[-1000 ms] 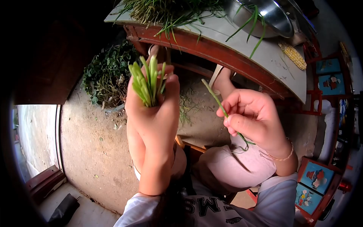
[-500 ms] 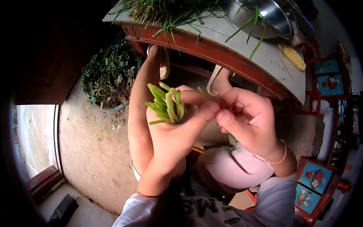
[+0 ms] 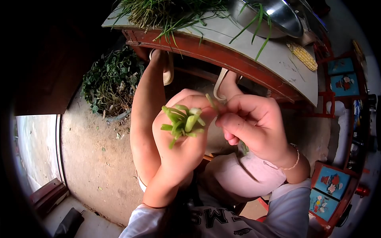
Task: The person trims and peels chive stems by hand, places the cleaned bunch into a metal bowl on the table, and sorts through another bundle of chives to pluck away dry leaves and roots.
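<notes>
Pale grey shirt [image 3: 262,222]; dark lettering [image 3: 214,217]; thin bracelet [image 3: 298,157]

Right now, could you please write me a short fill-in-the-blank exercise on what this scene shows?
1. The person's ____ hand grips the bunch of thick green stalks.
2. A thin bracelet circles the person's ____ wrist.
3. Near the shiny round metal basin lies a long knobbly corn cob coloured ____.

Missing words: left; right; yellow.
</notes>
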Available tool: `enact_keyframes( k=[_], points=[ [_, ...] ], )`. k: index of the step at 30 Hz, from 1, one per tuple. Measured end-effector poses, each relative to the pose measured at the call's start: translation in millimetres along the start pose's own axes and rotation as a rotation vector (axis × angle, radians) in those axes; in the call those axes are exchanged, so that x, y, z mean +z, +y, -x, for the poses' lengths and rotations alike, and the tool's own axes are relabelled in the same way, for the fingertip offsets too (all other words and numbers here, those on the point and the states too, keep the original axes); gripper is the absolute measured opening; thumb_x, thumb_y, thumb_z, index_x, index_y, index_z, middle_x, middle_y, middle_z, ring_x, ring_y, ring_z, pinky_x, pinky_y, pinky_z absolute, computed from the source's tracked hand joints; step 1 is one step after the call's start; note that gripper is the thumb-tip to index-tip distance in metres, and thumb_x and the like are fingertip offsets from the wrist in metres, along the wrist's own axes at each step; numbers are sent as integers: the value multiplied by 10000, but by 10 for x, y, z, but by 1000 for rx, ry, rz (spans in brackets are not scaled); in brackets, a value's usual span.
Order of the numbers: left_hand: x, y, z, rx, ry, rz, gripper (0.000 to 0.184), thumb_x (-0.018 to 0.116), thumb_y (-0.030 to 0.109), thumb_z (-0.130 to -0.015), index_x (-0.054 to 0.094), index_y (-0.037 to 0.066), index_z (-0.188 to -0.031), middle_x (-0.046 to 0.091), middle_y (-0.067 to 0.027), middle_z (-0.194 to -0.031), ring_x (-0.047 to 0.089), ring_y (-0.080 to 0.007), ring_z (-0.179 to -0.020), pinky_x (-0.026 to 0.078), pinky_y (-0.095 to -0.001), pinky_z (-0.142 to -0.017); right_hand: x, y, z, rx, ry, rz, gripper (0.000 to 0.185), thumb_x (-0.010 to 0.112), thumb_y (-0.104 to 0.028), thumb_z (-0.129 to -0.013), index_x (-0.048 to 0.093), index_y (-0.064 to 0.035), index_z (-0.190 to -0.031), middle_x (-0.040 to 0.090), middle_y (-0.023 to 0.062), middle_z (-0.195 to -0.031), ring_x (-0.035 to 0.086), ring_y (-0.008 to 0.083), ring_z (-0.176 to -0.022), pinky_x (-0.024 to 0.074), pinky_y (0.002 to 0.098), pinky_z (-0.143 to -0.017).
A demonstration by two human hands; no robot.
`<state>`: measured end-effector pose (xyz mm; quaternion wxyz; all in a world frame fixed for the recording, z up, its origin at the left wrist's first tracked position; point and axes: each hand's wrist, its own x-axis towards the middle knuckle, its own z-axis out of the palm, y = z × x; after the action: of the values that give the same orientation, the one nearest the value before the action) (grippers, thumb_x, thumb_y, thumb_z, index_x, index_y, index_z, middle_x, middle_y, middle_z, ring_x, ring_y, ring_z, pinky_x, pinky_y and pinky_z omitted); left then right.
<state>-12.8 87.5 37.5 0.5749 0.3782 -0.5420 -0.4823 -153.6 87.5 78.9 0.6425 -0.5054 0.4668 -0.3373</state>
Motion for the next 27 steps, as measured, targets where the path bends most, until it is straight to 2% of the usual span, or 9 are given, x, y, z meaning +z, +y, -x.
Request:
enact_keyframes(
  k=[5,13,27],
  points=[
    [4,-18,7,-4,37,14,59,522,-52,-709,557,-16,-739,550,-80,-731,513,-141,-661,400,-223,-589,3,-3,12,60,-49,-67,123,536,-75,-807,541,32,-748,521,4,-629,477,16,-558,375,143,-491],
    [7,-10,11,7,67,-19,34,511,-30,-738,533,-7,-727,527,-57,-706,480,-118,-636,376,-211,-570,-12,32,12,-17,-56,-80,124,513,-85,-825,524,24,-767,503,-5,-625,467,17,-552,365,147,-488],
    [4,-40,15,-39,253,-58,82,492,10,-788,492,8,-706,485,-17,-663,424,-79,-593,335,-189,-536,-32,7,16,-19,-7,-32,111,521,-65,-808,522,24,-741,514,-9,-662,473,6,-601,381,140,-532]
  ],
)
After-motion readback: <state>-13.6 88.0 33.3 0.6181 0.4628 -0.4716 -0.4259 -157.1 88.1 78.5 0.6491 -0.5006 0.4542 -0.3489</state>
